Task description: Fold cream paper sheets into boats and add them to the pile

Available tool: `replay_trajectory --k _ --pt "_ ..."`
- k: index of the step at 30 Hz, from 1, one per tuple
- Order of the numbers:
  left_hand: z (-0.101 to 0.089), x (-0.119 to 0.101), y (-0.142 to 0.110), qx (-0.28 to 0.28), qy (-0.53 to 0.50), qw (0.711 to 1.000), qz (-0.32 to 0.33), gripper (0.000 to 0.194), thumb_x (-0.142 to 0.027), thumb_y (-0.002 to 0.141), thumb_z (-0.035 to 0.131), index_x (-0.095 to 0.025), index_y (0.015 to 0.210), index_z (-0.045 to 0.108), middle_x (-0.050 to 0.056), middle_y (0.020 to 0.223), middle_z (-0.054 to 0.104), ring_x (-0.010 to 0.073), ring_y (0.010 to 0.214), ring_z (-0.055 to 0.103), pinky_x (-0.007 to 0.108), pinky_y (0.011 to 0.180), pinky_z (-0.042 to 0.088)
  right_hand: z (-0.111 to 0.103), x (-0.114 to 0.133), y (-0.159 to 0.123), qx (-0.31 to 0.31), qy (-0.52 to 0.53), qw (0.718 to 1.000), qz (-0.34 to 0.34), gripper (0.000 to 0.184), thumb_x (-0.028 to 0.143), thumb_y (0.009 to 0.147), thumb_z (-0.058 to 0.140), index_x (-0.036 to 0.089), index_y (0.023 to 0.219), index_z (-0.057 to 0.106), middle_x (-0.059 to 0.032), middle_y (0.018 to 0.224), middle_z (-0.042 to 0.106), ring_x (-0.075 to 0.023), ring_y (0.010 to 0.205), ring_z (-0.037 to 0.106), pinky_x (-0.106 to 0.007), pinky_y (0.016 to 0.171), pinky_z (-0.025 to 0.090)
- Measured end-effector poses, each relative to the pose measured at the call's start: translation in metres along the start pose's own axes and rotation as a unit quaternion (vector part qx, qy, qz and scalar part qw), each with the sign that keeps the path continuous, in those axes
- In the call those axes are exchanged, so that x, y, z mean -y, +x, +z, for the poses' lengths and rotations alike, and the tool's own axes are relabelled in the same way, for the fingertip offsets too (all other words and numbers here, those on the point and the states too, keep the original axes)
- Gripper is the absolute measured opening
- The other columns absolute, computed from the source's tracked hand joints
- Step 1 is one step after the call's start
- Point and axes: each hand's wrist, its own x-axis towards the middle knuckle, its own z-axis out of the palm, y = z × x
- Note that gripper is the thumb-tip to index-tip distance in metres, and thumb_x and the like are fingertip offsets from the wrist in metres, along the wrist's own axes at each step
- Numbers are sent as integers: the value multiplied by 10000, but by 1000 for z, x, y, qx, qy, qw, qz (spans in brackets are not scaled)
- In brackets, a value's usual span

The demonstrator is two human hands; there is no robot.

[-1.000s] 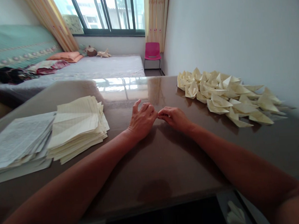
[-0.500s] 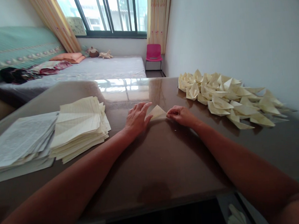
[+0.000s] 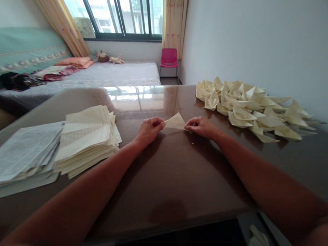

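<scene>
A small triangle of folded paper point(image 3: 176, 122), cream in colour, is stretched between my two hands over the brown table. Its left corner is pinched by my left hand point(image 3: 150, 130), thumb against fingers. My right hand point(image 3: 199, 127) grips the lower right corner in the same way. The peak of the triangle points away from me. Off to the right, a crowd of folded paper boats point(image 3: 241, 102) covers part of the tabletop. A stack of cream lined sheets point(image 3: 86, 132) lies left of my left forearm.
Printed white papers point(image 3: 22, 152) lie at the far left, beside the lined sheets. The glossy table point(image 3: 167, 189) ends in a front edge close to me. Beyond it are a bed point(image 3: 128, 73), a pink chair point(image 3: 169, 58) and a window point(image 3: 120, 15). A white wall rises on the right.
My left hand, whose fingers were spread beside the paper, has closed on its left corner. The triangle has tilted, its peak shifting right and slightly away. My right hand has moved slightly right, still gripping.
</scene>
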Motion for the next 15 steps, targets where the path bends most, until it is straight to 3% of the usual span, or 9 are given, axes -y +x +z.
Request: replay_trajectory --k 3,5,8,10,12,15 --pt "1 -3 -1 8 -32 999 -16 298 -409 776 608 -138 869 688 17 723 674 101 565 535 208 526 422 2 5 -1 -36 -25 998 -37 224 334 759 650 157 881 715 -50 843 686 -149 638 577 -272 623 467" --pt "4 -6 -2 9 -9 1000 -7 280 -396 772 609 -143 856 692 13 705 674 104 562 539 213 538 428 5 11 -1 -80 -47 991 -96 373 356 740 692 170 1063 673 -91 1040 665 -214 838 608 -332 751 493" --pt "10 -10 -6 12 31 999 26 218 -353 764 612 -162 823 699 8 716 689 121 629 582 227 611 462 9 21 -3 -104 -62 977 -174 660 401 713 734 206 1306 520 -112 1227 600 -300 1130 518 -435 947 428" --pt "14 -13 -8 21 33 998 44 194 -333 766 608 -171 823 697 7 739 696 129 672 604 234 649 481 11 28 -5 -94 -32 980 -171 754 369 729 727 211 1393 408 -102 1186 623 -282 1071 559 -430 938 434" --pt "17 -14 -10 26 18 998 54 197 -322 760 618 -172 864 690 11 778 700 135 712 622 235 662 498 12 31 -7 -89 10 987 -137 772 303 757 699 204 1430 335 -70 1056 665 -230 891 619 -379 858 472" --pt "18 -16 -11 28 -29 998 53 295 -367 738 665 -161 949 666 34 863 702 153 774 645 232 646 520 10 32 -8 -89 41 990 -105 732 243 767 667 191 1421 344 -37 940 675 -192 768 623 -337 799 481"
